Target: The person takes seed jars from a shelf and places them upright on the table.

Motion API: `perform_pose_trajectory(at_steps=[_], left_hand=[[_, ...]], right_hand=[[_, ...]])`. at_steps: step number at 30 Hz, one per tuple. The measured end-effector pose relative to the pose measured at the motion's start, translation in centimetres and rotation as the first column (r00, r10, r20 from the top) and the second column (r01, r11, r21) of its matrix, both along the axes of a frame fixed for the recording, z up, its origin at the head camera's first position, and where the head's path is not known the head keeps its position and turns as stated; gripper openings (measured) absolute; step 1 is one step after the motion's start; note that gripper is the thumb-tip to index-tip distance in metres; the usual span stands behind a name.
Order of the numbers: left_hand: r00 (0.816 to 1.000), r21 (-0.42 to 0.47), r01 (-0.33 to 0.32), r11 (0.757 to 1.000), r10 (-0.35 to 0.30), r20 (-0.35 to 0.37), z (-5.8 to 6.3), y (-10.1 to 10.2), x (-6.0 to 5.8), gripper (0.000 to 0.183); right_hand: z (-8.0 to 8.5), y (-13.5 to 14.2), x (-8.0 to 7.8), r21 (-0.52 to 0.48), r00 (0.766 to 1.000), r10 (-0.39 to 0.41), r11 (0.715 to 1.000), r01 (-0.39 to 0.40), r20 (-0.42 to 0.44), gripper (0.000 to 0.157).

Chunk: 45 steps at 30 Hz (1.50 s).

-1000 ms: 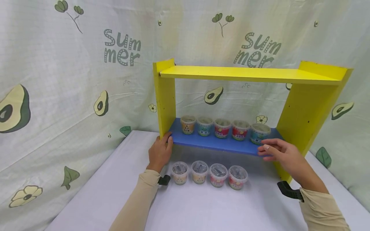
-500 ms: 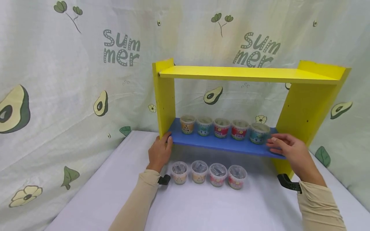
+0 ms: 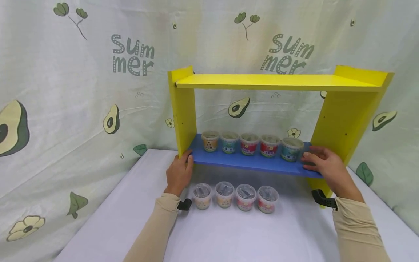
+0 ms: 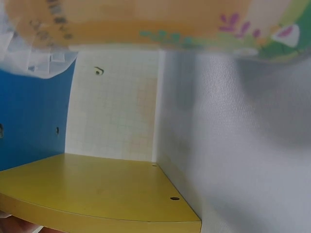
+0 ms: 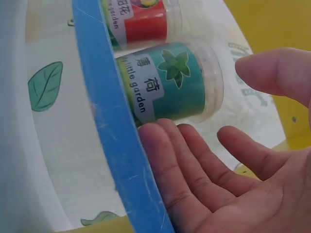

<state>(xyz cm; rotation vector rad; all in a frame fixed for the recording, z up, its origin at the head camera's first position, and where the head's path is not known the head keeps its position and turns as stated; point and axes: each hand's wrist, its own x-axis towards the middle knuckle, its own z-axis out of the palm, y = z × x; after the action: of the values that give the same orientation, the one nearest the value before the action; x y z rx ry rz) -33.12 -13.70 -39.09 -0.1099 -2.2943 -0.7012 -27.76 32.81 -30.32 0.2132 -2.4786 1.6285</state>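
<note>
The teal cup stood on the blue board, toward its right end and close to its front edge. Your right hand lay at the board's right end, fingers loosely extended and thumb apart, grasping nothing; the views did not settle whether a fingertip met the cup. Your left hand gripped the yellow side panel at the board's left end. The likeliest trouble, it seemed, was a careless nudge from your right hand: too much leftward push could have jammed the teal cup into the red cup next along the board, and a drag toward you could have tipped it off the board's front edge. A jerk of your left hand might have rocked the board too. The teal cup was upright, mouth up, its long axis square to the board's top, its printed label facing the board's front edge
</note>
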Motion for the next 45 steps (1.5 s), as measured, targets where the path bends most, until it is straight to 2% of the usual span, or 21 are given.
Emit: perform_pose_trajectory(at_steps=[8,15,24,32,39,45], left_hand=[[0.999,-0.005,0.018,1.0,-0.018,-0.048,-0.3,0.2,-0.2,0.047],[1.0,0.0,0.004,1.0,-0.004,-0.007,-0.4,0.2,0.1,0.046],[1.0,0.005,-0.002,1.0,0.002,0.002,-0.6,-0.3,0.3,0.048],[1.0,0.01,-0.004,1.0,0.004,-0.025,-0.7,-0.6,0.3,0.047],[1.0,0.015,0.017,1.0,-0.017,-0.004,-0.1,0.0,0.1,0.048],[1.0,0.0,-0.006,1.0,0.006,0.023,0.2,0.2,0.2,0.047]], right_hand=[[0.1,0.6,-0.6,-0.037,1.0,0.009,0.999,-0.008,0.017,0.079],[0.1,1.0,-0.5,-0.054,0.997,0.054,0.997,-0.051,0.054,0.083],[0.6,0.0,-1.2,-0.037,0.993,0.086,0.996,-0.084,0.075,0.087],[2.0,-0.5,-2.1,0.012,0.977,0.115,0.993,-0.119,0.178,0.093],[3.0,0.1,-3.3,-0.009,0.967,0.157,0.987,-0.158,0.2,0.094],[3.4,0.4,-4.3,0.015,0.95,0.201,0.977,-0.211,0.241,0.094]])
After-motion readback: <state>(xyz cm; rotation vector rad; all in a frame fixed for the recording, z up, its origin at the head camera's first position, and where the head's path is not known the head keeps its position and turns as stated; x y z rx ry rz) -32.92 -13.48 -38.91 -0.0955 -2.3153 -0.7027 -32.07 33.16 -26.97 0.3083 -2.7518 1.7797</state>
